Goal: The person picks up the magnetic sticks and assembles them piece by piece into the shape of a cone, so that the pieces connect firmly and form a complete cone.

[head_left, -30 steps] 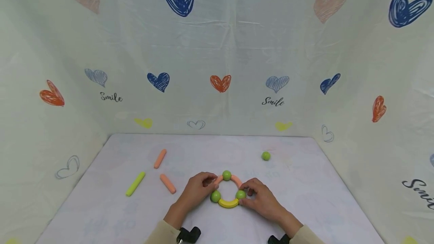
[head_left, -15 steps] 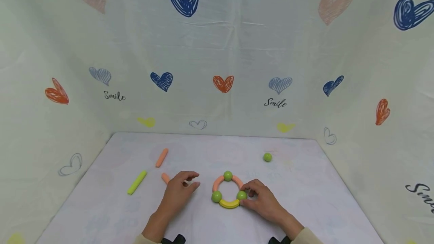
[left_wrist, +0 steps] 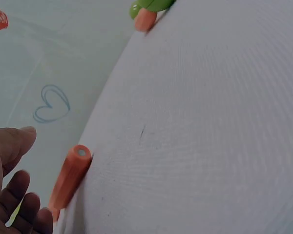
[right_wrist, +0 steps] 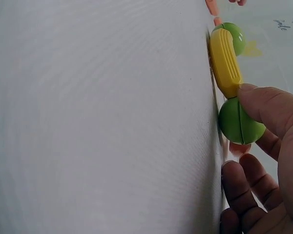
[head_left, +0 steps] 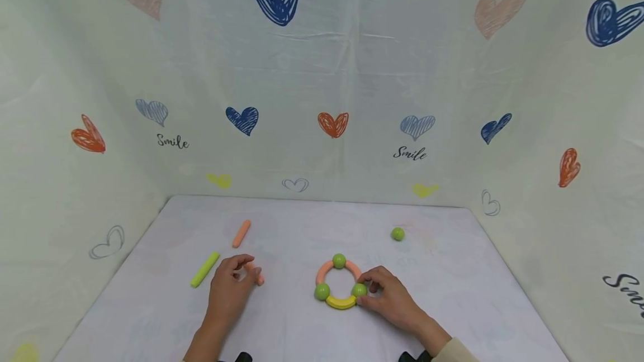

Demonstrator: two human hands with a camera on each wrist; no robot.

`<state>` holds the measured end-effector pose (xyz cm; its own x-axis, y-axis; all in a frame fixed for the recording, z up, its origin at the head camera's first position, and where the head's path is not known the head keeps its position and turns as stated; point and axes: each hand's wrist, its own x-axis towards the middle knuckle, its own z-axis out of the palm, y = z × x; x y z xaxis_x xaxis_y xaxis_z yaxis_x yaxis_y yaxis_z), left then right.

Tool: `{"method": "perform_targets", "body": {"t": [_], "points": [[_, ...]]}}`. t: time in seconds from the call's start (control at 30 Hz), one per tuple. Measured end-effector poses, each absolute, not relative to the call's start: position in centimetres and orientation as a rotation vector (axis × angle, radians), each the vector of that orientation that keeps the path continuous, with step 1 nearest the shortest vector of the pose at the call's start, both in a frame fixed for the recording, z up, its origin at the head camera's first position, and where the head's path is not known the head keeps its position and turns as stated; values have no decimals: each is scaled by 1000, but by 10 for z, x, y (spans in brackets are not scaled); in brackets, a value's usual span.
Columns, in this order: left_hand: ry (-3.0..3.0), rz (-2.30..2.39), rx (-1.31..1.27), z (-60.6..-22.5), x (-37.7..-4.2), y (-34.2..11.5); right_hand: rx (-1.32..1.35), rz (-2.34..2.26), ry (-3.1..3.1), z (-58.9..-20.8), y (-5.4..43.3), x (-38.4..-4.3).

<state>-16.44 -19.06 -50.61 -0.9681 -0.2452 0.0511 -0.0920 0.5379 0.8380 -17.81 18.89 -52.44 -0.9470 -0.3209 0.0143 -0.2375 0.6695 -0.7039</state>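
Observation:
In the head view a ring of green balls, salmon curved pieces and a yellow curved piece [head_left: 341, 303] lies on the table. My right hand [head_left: 389, 295] holds its right green ball [right_wrist: 237, 124] between thumb and fingers, the thumb tip reaching the end of the yellow piece. Over on the left, my left hand [head_left: 226, 292] hovers around a salmon stick [head_left: 260, 280], which it partly hides. From the left wrist, that stick [left_wrist: 72, 176] shows a round hole in its end, and the thumb and spread fingers stand apart from it.
A second salmon stick [head_left: 241, 234] lies farther back, and a lime-green stick [head_left: 205, 270] sits left of my left hand. One loose green ball [head_left: 398, 233] is at the back right. Heart-printed curtain [head_left: 332, 71] surrounds the white table [head_left: 302, 228].
My left hand has let go of the ring's left side and moved left to the nearer salmon stick. The right hand keeps its hold on the ring, which lies in place.

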Motion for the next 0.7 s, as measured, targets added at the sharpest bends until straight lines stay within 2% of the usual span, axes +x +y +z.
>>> {"method": "perform_targets", "body": {"t": [0.7], "points": [[-2641,-1375,320,-517,-165,-195,-430,-1186,2742,-522,188,-180]]}}
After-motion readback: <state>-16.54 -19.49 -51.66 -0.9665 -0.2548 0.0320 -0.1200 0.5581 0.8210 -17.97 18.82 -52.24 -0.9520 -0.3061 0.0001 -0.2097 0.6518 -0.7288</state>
